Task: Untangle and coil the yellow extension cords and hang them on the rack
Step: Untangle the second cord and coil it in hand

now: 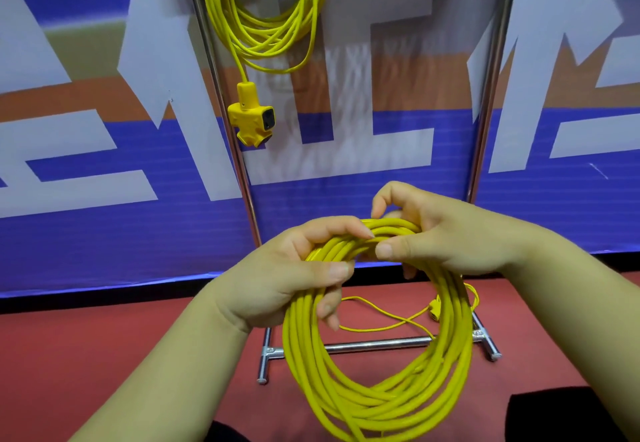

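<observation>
A coiled yellow extension cord (374, 403) hangs in several loops in front of me. My left hand (287, 275) grips the top left of the coil, fingers curled round the strands. My right hand (440, 233) grips the top of the coil just beside it, thumb and fingers wrapped over the bundle. A loose tail of this cord (391, 323) trails to the floor, ending at a yellow plug (434, 310). On the metal rack (225, 102) a second coiled yellow cord (266, 25) hangs, its yellow multi-socket head (251, 115) dangling below.
The rack's chrome base bar (374, 346) and feet stand on a red floor (104, 344). A blue, white and orange banner (86, 150) covers the wall behind. The rack's right upright (488, 77) rises at the right. A dark shape (561, 414) lies bottom right.
</observation>
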A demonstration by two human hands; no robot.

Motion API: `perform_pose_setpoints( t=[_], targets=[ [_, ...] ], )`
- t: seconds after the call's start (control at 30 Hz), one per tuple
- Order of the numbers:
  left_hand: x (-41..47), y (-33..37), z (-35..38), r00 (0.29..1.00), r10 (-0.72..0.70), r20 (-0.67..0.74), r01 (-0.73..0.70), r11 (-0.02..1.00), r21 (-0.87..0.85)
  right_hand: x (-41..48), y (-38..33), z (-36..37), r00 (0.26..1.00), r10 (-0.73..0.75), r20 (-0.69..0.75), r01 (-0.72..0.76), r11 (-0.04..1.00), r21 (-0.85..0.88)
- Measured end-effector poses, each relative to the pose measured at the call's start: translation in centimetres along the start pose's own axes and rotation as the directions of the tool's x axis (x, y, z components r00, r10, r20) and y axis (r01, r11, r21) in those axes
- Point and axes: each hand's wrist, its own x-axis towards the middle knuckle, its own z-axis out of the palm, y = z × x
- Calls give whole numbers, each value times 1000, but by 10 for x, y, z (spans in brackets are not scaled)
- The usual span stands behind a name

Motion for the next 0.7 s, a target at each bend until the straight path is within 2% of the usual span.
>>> perform_pose_setpoints(
  t=[0.07, 0.2, 0.27, 0.37, 0.4, 0.43, 0.5, 0.53, 0.6, 0.7],
  targets=[
    [-5, -9, -4, 992, 128, 18, -124, 985, -124, 6, 12, -1, 997, -10, -71, 11, 1000, 3],
    [-3, -26, -15, 961, 192, -200, -215, 972, -98, 9, 41, -10, 965, 23, -260, -45, 996, -79],
    [-2, -23, -13, 912, 235, -337, -274, 959, -73, 8, 51, -11, 909, 60, -412, -108, 990, -95],
    [-3, -22, -22, 787, 257, -561, -339, 940, -44, 11, 59, 4, 814, 34, -580, -156, 974, -161],
    [-4, -21, -25, 747, 263, -610, -363, 931, -44, 12, 61, 11, 823, 45, -566, -141, 982, -128],
    [-6, -18, -28, 712, 269, -649, -386, 922, -42, 12, 64, 19, 863, 70, -500, -120, 990, -69],
    [-8, -16, -34, 661, 277, -697, -432, 900, -53, 10, 70, 37, 954, 143, -265, -143, 990, 20],
    [-10, -15, -36, 637, 273, -721, -448, 892, -59, 9, 72, 45, 973, 176, -150, -175, 984, 21],
    [-14, -12, -38, 603, 263, -753, -467, 882, -65, 8, 78, 60, 975, 224, 1, -224, 974, -27],
    [-21, -10, -43, 589, 262, -765, -489, 869, -79, 10, 89, 73, 957, 270, 103, -258, 959, -116]
  ],
)
